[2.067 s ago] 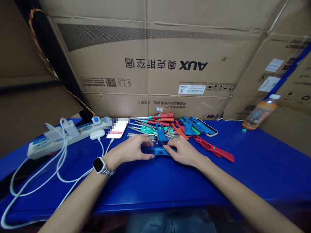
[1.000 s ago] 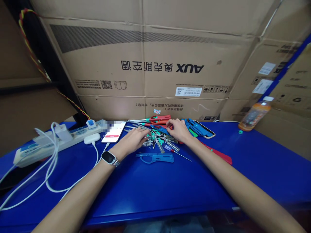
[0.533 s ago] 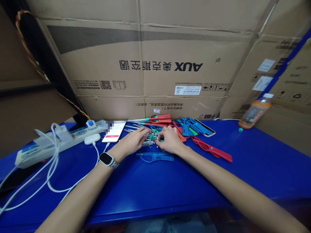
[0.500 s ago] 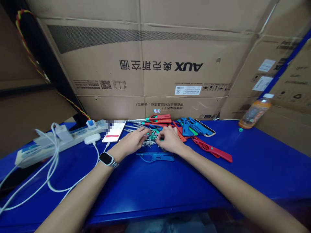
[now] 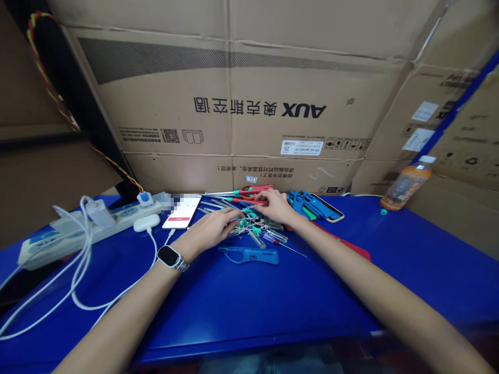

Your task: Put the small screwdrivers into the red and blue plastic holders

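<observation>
A heap of small screwdrivers with green, clear and red handles lies mid-table on the blue table. My left hand, with a smartwatch on its wrist, rests fingers out on the heap's left side. My right hand reaches to the back of the heap, its fingers curled on a long red-handled tool. A flat blue plastic holder lies alone just in front of both hands.
Blue and green plastic holders and a red one lie to the right. A phone, a white earbud case, a power strip and cables sit on the left. An orange bottle stands far right. Cardboard boxes wall the back.
My right hand has gone from the middle of the heap back to the red-handled tools behind it. The left hand stays on the heap, and the blue holder has not moved.
</observation>
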Demonstrator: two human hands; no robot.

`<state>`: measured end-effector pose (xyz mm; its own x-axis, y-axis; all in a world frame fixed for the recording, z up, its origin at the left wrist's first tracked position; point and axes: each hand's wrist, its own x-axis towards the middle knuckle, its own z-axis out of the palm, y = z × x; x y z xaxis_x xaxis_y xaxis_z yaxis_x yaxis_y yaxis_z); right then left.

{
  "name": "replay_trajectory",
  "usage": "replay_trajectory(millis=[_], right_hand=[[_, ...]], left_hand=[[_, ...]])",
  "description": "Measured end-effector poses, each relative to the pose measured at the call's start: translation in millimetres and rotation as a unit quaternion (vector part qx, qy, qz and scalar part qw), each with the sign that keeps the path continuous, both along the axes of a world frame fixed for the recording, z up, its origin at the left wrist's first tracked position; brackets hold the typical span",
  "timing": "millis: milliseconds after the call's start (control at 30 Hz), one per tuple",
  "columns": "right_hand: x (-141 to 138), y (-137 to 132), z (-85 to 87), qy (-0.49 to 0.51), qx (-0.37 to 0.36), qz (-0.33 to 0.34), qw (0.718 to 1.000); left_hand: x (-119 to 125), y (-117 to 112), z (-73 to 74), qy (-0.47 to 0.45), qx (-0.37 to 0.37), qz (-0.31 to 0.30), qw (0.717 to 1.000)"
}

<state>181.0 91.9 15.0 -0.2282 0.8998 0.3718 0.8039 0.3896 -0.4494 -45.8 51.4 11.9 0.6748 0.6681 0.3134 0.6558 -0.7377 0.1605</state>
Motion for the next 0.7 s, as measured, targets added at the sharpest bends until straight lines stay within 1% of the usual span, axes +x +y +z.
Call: replay_trajectory(millis=[67,100,167,267,367,500,633,700], right_hand=[[-1,-12,-7.8,-0.014,0.086,-0.006,0.996],[-1,-19,-11.6,-0.017,0.109,0.011,0.994],[-4,-30,-17.9,-0.038,0.119,0.049,0.991],[-8,-36,-22.3,-0.07,0.106,0.07,0.989],[-8,-32,-21.8,-0.079,0.078,0.085,0.99],[-5,-28,-20.8,-0.039,0.042,0.091,0.994],[-8,-29,-22.0,-0.008,0.065,0.071,0.995],[-11,-28,-20.1,0.014,0.055,0.064,0.996]], left_hand=[[1,0,-0.5,-0.004,0.004,0.005,1.0],[2,0,-0.7,-0.006,0.004,0.009,1.0],[4,0,-0.9,-0.012,0.004,0.019,1.0],[4,0,-1.3,-0.019,0.006,0.025,0.999],[3,0,-1.8,-0.023,0.005,0.021,1.0],[3,1,-1.7,-0.016,0.0,0.03,0.999],[4,0,-1.3,-0.024,-0.006,0.034,0.999],[4,0,-0.9,-0.024,-0.006,0.035,0.999]])
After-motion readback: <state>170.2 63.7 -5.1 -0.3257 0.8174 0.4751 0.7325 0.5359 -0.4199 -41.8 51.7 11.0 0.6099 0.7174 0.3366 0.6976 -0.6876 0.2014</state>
